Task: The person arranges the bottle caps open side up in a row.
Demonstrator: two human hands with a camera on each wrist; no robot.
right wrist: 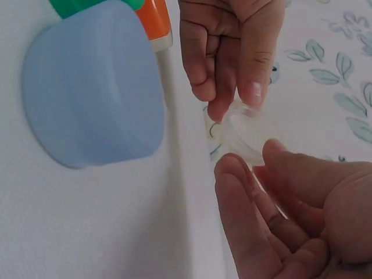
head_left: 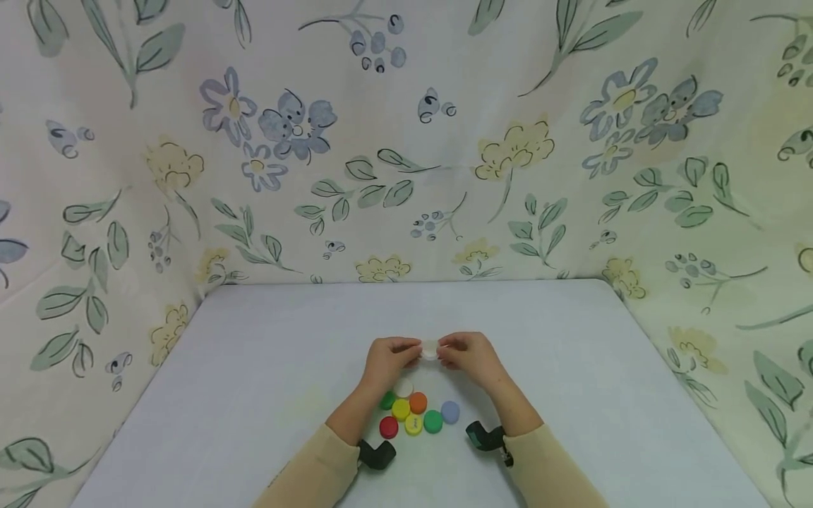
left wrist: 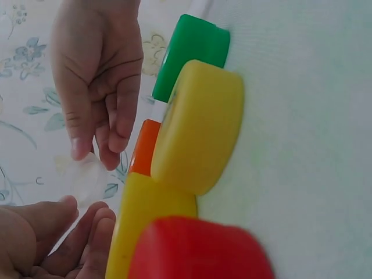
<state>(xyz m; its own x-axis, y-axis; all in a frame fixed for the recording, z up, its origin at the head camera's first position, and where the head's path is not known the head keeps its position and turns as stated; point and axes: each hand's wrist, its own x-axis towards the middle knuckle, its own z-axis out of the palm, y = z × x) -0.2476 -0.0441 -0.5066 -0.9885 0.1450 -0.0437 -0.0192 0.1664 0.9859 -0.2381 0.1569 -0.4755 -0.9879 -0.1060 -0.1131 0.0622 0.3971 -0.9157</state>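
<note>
Between the two hands, above the far side of the cap group, is a translucent white bottle cap (head_left: 429, 349). My left hand (head_left: 390, 360) pinches its left edge with thumb and fingertips. The opposite edge is pinched by my right hand (head_left: 468, 356). In the right wrist view the clear cap (right wrist: 247, 132) stands tilted, its ring-like rim showing between both sets of fingertips. Nearest the left hand on the table are a white cap (head_left: 403, 387) and a green cap (head_left: 387, 401).
Closer to the body lie an orange cap (head_left: 418, 403), two yellow caps, a red cap (head_left: 389, 427), another green cap (head_left: 433, 421) and a light blue cap (head_left: 450, 412). They cluster on a white table (head_left: 267, 353), with floral cloth (head_left: 406, 141) behind and at both sides.
</note>
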